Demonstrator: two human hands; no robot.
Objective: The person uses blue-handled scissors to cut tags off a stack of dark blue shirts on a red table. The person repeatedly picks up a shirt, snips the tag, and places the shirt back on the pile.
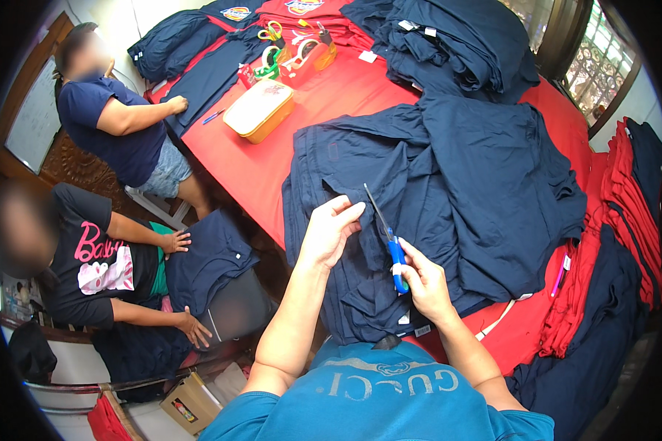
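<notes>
My right hand (pixel 424 283) grips a pair of scissors (pixel 396 257) by their blue handles, the narrow blades pointing away from me. To the left of the blades, my left hand (pixel 333 234) is closed in a pinch; anything between its fingertips is too small to make out. Beneath both hands a dark navy garment (pixel 485 198) is spread across the table, wrinkled, with seams and folds showing. The scissor tips are over the cloth, a little apart from my left fingertips.
Piled navy garments (pixel 449 44) rest at the back of the red-covered table (pixel 331 95). A yellow lunchbox-like container (pixel 259 110) and a tape dispenser (pixel 305 66) stand there too. Red garments (pixel 629 213) hang over the right side. Two people are at the left, hands on navy cloth.
</notes>
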